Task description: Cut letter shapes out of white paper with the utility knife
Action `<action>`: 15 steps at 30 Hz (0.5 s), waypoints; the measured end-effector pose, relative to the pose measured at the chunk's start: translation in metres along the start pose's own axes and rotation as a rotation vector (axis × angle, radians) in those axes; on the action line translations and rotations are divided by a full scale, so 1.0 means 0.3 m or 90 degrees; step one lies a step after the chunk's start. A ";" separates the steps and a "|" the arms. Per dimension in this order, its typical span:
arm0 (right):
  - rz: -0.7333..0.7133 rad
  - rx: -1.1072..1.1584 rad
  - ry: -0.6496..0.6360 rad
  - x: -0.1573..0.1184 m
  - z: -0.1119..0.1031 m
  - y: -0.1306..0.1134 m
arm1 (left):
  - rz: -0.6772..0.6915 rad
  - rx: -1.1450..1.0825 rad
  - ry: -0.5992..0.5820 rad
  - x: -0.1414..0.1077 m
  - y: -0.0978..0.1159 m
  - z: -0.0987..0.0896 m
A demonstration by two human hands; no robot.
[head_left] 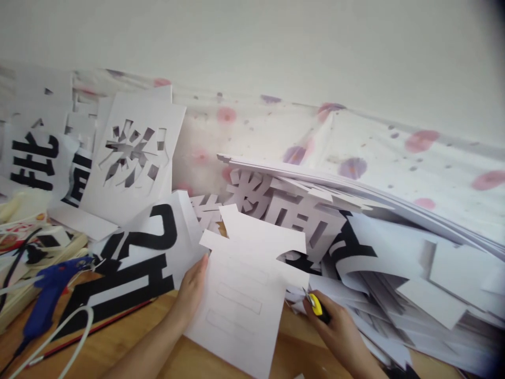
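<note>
A white board point(240, 284), partly cut along its upper edge, is held up at the middle of the view, with thin pencil-drawn rectangles on its face. My left hand point(193, 287) grips its left edge, the fingers mostly behind it. Closed round a yellow and black utility knife point(316, 307) is my right hand point(335, 326), just right of the board. The knife's thin blade points up and left, close to the board's right projecting corner. Whether the blade touches the board I cannot tell.
A blue glue gun point(49, 295), cables and a pencil point(98, 329) lie at the left on the wooden table point(300, 352). Behind stand cut-out boards point(134, 152) and black printed characters point(138, 279). Stacked white sheets point(430, 295) fill the right, and a spotted plastic sheet point(252, 131) covers the lower wall.
</note>
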State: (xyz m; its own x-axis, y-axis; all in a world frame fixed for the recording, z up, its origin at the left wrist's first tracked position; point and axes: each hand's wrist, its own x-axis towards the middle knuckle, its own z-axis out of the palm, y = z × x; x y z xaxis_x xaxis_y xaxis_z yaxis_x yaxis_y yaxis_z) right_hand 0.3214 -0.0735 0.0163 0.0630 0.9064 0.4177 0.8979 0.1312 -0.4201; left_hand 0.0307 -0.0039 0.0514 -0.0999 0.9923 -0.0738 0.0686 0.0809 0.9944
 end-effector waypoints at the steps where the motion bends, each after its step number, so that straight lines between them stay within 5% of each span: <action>1: 0.002 0.003 0.007 -0.001 0.000 0.001 | -0.001 0.002 -0.008 -0.004 0.001 0.001; 15: 0.001 0.036 0.030 -0.005 -0.026 -0.010 | 0.032 -0.023 -0.064 0.016 -0.036 -0.002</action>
State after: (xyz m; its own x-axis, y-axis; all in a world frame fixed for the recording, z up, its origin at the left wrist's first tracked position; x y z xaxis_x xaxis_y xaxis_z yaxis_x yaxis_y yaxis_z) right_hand 0.3219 -0.0784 0.0233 0.0856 0.8869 0.4540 0.8720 0.1537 -0.4648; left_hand 0.0290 -0.0001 0.0402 0.0028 0.9996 -0.0296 0.0351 0.0294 0.9989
